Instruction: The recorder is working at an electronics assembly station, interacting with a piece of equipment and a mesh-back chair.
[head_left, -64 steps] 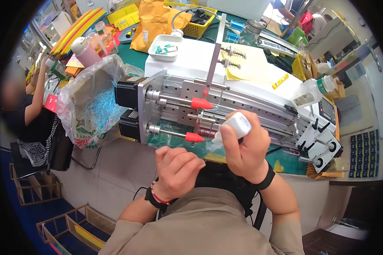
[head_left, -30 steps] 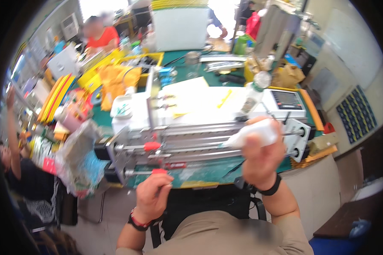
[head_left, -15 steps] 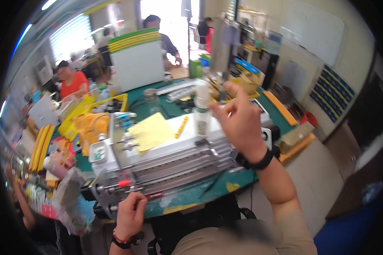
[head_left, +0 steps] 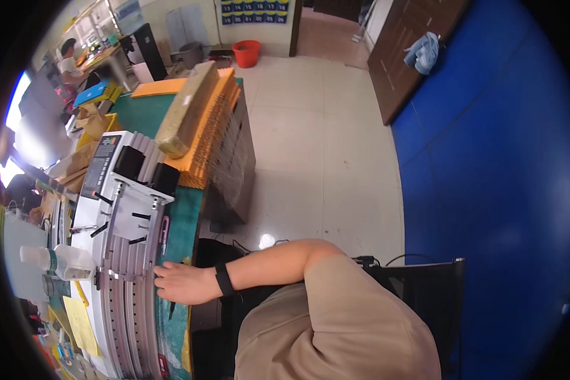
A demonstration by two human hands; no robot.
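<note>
My right hand [head_left: 187,283], with a black band on its wrist, reaches over the green work mat [head_left: 182,218] beside the long metal rails [head_left: 132,316] of a bench machine. Its fingers point left, slightly apart, with no grasp visible. From under the hand a thin black tool [head_left: 171,310] sticks out on the mat; the hand hides its middle. A pink-handled slim tool [head_left: 164,234] lies farther along the mat. On the machine's white top lies a clear bottle with a white cap [head_left: 73,263], by a yellow marker [head_left: 81,293] and a yellow paper [head_left: 82,326]. My left hand is out of view.
Orange padded envelopes [head_left: 212,126] are stacked at the table's far corner, with a long brown package [head_left: 187,111] on top. A black chair [head_left: 418,285] stands behind me. A red bucket [head_left: 246,54] is on the floor, and a blue wall [head_left: 487,152] rises at right.
The view has swung to the right, showing the floor and blue wall. My right hand has come down from near the bottle to the mat's front strip. My left hand has left the view.
</note>
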